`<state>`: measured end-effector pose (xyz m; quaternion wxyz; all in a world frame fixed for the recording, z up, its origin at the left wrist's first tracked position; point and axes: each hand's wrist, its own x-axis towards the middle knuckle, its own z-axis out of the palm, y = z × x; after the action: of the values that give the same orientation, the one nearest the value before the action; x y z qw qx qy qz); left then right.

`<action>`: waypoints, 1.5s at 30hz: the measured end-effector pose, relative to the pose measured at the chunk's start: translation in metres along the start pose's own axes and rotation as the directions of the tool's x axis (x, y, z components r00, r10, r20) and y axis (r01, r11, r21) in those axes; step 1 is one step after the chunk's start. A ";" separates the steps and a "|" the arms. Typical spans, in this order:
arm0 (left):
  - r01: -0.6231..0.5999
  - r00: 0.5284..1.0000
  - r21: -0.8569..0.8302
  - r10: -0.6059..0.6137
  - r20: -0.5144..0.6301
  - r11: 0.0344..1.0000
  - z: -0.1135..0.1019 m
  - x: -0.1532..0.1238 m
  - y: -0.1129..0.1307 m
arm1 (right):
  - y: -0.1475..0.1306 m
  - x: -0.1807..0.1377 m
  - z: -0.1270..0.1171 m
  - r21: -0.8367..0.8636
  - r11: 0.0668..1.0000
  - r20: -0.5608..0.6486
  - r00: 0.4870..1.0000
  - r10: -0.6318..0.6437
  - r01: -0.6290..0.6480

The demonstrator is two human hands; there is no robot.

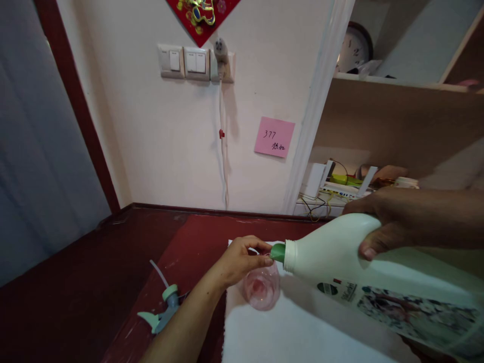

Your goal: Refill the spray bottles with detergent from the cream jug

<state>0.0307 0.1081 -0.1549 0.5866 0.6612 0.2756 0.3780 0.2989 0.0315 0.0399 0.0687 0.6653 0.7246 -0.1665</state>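
Observation:
My right hand (381, 222) grips a large white detergent bottle (363, 272) and holds it tipped almost flat, its green spout (278, 252) pointing left. The spout sits right over the mouth of a small clear pink bottle (260, 287). My left hand (242, 259) is closed round the top of that pink bottle, steadying it. The pink bottle stands on a white cloth (287, 327) spread over the dark red table (94, 282).
A green spray-trigger head with its tube (164, 307) lies on the table left of my left arm. On the wall behind are switches, a plugged-in cable (225, 141) and a pink sticky note (274, 137). Shelves at right hold a router (340, 187) and a clock.

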 end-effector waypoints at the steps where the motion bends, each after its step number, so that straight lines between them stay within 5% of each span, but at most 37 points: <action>1: 0.000 1.000 -0.002 0.000 0.000 1.000 0.000 0.000 0.000 | 0.001 0.000 0.000 0.006 1.000 0.006 1.000 -0.006 0.006; 45: -0.003 1.000 0.012 0.003 0.000 1.000 -0.001 0.002 -0.002 | -0.007 -0.002 -0.003 -0.002 0.999 0.009 0.999 0.040 -0.040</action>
<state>0.0310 0.1101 -0.1565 0.5819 0.6651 0.2768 0.3775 0.2922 0.0297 0.0442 0.0758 0.6787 0.7111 -0.1672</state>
